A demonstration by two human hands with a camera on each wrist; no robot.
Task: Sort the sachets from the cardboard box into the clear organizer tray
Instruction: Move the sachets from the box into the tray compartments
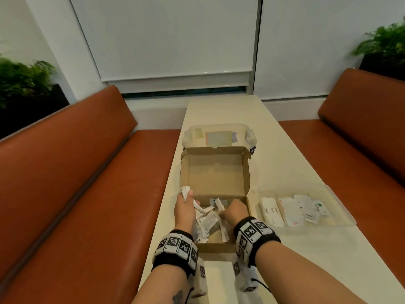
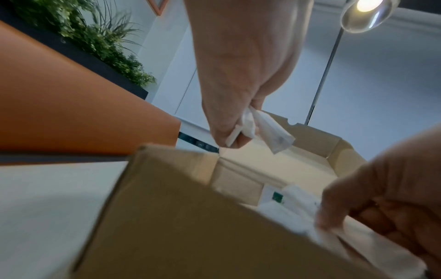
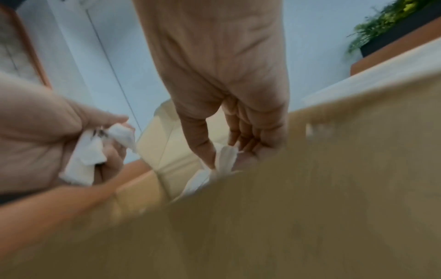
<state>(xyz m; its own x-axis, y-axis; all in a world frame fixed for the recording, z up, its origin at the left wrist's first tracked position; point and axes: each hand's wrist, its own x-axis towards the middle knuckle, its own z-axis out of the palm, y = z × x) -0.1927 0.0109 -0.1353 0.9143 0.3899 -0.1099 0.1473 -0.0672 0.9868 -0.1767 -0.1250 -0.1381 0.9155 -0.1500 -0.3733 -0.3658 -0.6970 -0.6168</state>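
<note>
An open cardboard box (image 1: 217, 172) sits on the table in front of me, with white sachets (image 1: 207, 222) loose in its near half. My left hand (image 1: 185, 205) hovers over the box's left wall and grips a small bunch of white sachets (image 2: 257, 128). My right hand (image 1: 232, 212) reaches into the box, thumb and fingers pinching a white sachet (image 3: 225, 160). The clear organizer tray (image 1: 333, 194) lies to the right of the box, holding sorted white sachets (image 1: 291, 209) in its compartments.
A clear lidded container (image 1: 219, 137) stands behind the box's raised lid. Orange bench seats (image 1: 87, 172) run along both sides of the narrow white table (image 1: 285, 150). Potted plants (image 1: 22, 80) stand at the far left and far right.
</note>
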